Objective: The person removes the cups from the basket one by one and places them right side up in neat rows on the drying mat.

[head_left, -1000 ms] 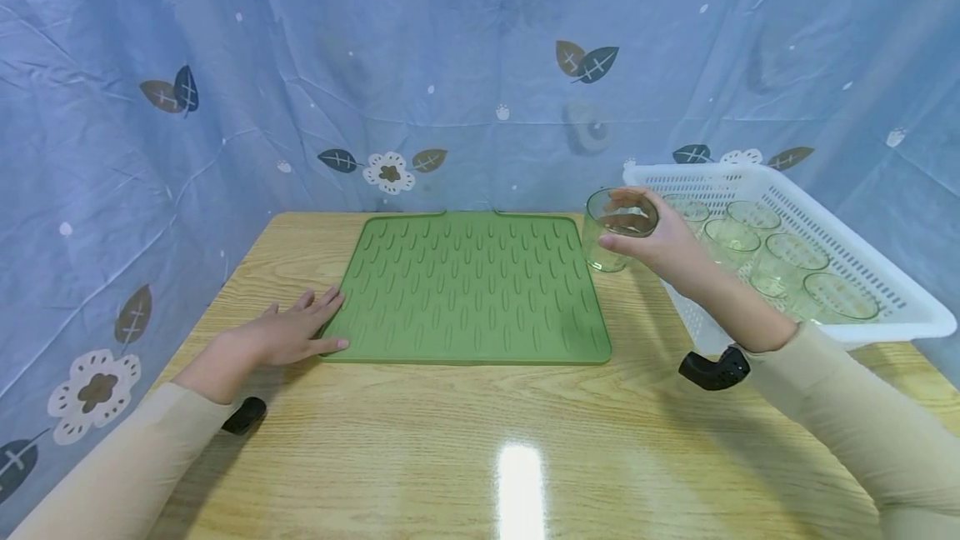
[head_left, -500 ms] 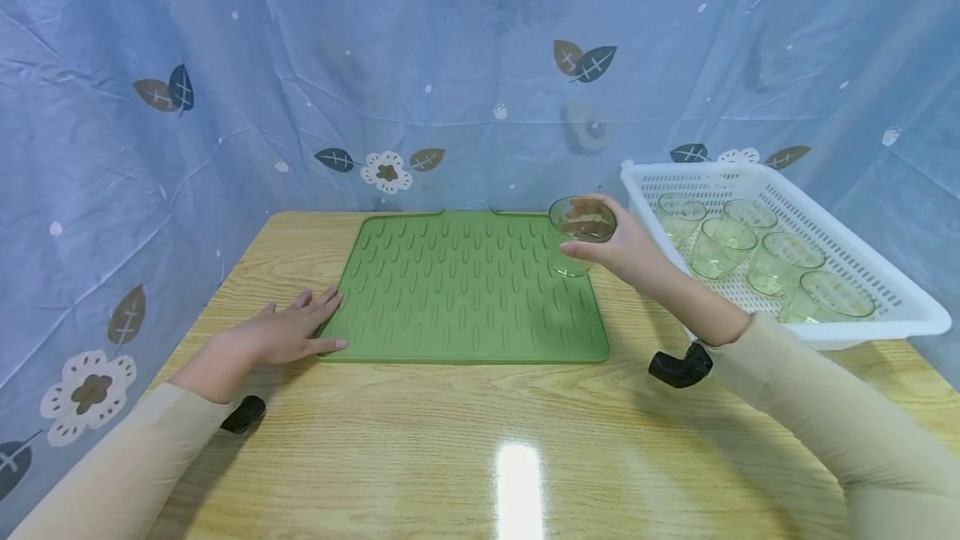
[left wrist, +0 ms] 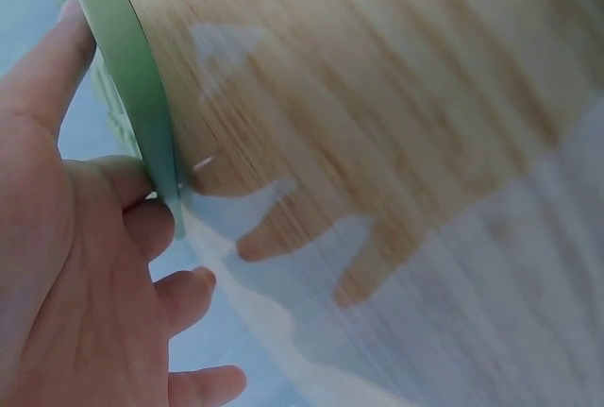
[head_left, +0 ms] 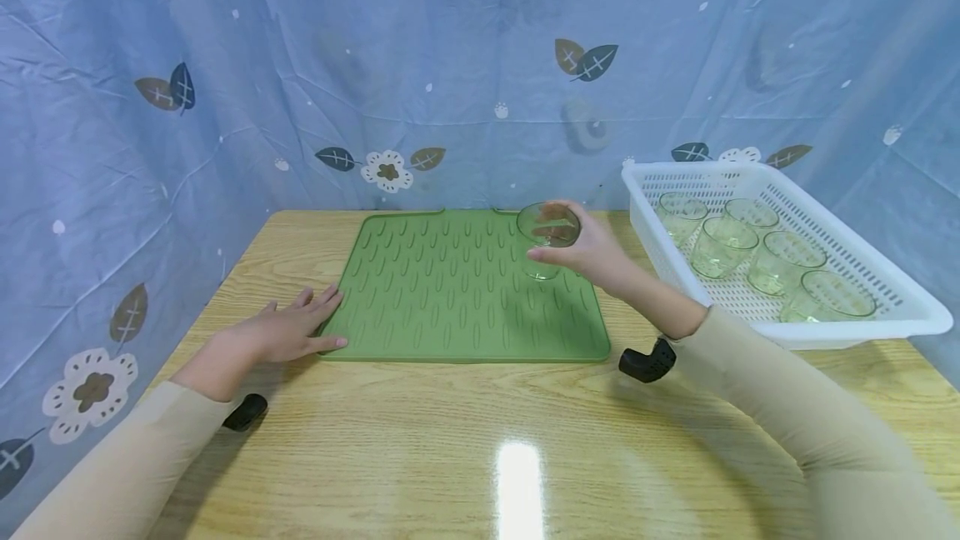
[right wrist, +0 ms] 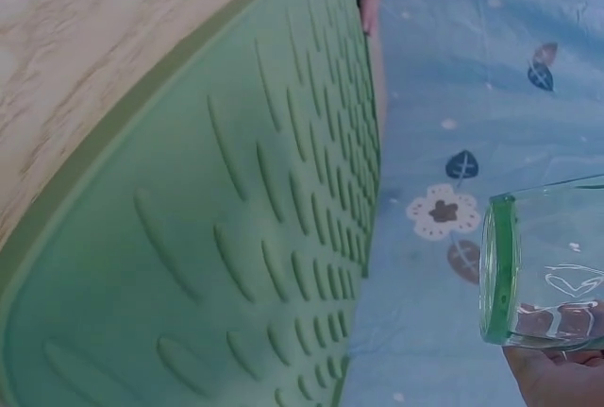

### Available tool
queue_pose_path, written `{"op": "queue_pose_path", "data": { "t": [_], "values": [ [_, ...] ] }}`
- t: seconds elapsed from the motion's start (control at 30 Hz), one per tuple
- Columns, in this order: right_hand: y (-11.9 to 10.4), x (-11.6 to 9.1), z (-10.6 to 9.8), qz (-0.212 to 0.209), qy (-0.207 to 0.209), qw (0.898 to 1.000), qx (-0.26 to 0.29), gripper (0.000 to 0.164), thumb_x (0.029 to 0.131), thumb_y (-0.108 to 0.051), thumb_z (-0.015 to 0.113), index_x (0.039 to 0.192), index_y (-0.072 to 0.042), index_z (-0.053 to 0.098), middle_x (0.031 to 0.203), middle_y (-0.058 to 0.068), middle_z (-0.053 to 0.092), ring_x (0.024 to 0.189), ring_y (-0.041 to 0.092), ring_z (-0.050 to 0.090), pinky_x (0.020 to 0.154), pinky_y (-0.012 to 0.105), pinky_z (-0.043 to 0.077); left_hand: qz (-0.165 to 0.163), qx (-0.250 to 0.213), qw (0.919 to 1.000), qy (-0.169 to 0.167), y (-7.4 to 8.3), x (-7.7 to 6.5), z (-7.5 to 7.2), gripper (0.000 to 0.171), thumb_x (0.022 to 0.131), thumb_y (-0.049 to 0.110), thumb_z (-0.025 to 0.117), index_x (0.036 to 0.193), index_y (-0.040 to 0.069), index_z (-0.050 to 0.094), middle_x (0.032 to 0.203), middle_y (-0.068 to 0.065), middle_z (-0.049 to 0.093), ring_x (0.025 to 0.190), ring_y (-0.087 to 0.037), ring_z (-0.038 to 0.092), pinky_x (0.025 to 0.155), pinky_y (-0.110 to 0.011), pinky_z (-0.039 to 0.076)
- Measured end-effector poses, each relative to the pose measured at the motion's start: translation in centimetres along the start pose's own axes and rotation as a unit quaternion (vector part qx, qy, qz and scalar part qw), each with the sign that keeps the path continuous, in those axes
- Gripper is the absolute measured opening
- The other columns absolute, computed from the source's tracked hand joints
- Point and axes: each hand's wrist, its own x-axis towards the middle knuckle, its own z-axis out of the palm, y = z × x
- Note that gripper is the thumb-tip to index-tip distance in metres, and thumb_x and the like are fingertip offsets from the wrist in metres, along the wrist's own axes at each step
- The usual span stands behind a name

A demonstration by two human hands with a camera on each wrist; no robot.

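In the head view my right hand (head_left: 581, 247) grips a clear, greenish drinking glass (head_left: 542, 261) near its rim. The glass is upright, mouth up, over the right part of a green ridged drying mat (head_left: 450, 298). In the right wrist view the thick base of the glass (right wrist: 500, 270) hangs apart from the mat (right wrist: 208, 237). My left hand (head_left: 288, 333) lies at the mat's near left corner with fingers extended. Its thumb and index finger touch the mat's edge in the left wrist view, where the hand (left wrist: 85, 237) is seen from the palm side.
A white perforated plastic basket (head_left: 911, 307) stands on the right of the wooden table (head_left: 420, 440), with several similar glasses (head_left: 723, 248) upright inside. A blue patterned curtain (head_left: 465, 65) hangs behind and along the sides.
My right hand has carried the glass leftward, from beside the basket and the mat's right edge to over the mat. My left hand has stayed at the mat's corner.
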Motion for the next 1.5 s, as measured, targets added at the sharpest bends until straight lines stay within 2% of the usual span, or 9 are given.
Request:
{"op": "queue_pose_path", "data": {
  "t": [0.37, 0.57, 0.97, 1.27, 1.5],
  "values": [
    [1.5, 2.2, 2.1, 0.009, -0.013, 1.000, 0.000, 0.079, 0.091, -0.009, 0.080, 0.156, -0.003, 0.035, 0.150, 0.015, 0.046, 0.137, 0.038, 0.049, 0.103, 0.051, 0.050, 0.001, 0.002, 1.0000, -0.004, 0.0, 0.4, 0.1, 0.096, 0.101, 0.063, 0.050, 0.163, -0.002, 0.016, 0.168, -0.025, 0.006, 0.149, -0.056, 0.004, 0.106, -0.083, 0.004],
    [2.2, 3.5, 3.7, 0.009, -0.028, 1.000, 0.006, 0.082, 0.090, -0.010, 0.082, 0.156, -0.005, 0.034, 0.151, 0.014, 0.044, 0.139, 0.037, 0.048, 0.104, 0.050, 0.049, -0.001, 0.005, 1.0000, -0.004, 0.0, 0.2, 0.1, 0.096, 0.101, 0.063, 0.050, 0.163, -0.002, 0.017, 0.168, -0.025, 0.006, 0.148, -0.057, 0.005, 0.105, -0.084, 0.004],
    [2.2, 4.6, 6.1, 0.016, -0.040, 0.999, -0.005, 0.083, 0.090, -0.017, 0.083, 0.157, -0.009, 0.035, 0.154, 0.010, 0.043, 0.138, 0.029, 0.050, 0.103, 0.045, 0.051, 0.001, -0.002, 1.0000, -0.007, -0.1, 0.2, 0.1, 0.096, 0.101, 0.062, 0.052, 0.163, -0.003, 0.017, 0.168, -0.025, 0.006, 0.148, -0.057, 0.004, 0.105, -0.084, 0.003],
    [2.0, 5.2, 7.7, 0.017, -0.031, 0.999, 0.004, 0.081, 0.088, -0.017, 0.085, 0.155, -0.010, 0.039, 0.151, 0.009, 0.048, 0.138, 0.030, 0.050, 0.102, 0.041, 0.052, -0.001, -0.012, 0.9999, -0.008, 0.2, 0.1, -0.1, 0.095, 0.101, 0.060, 0.053, 0.162, -0.003, 0.016, 0.168, -0.025, 0.004, 0.149, -0.056, 0.002, 0.106, -0.083, 0.003],
    [2.4, 5.7, 8.9, 0.025, -0.028, 0.999, 0.009, 0.082, 0.088, -0.015, 0.084, 0.156, -0.010, 0.038, 0.151, 0.012, 0.046, 0.140, 0.032, 0.046, 0.106, 0.043, 0.049, -0.002, -0.005, 1.0000, -0.006, 0.1, 0.1, 0.0, 0.095, 0.102, 0.059, 0.053, 0.162, -0.004, 0.017, 0.168, -0.026, 0.006, 0.149, -0.057, 0.004, 0.106, -0.084, 0.005]
  ]
}}
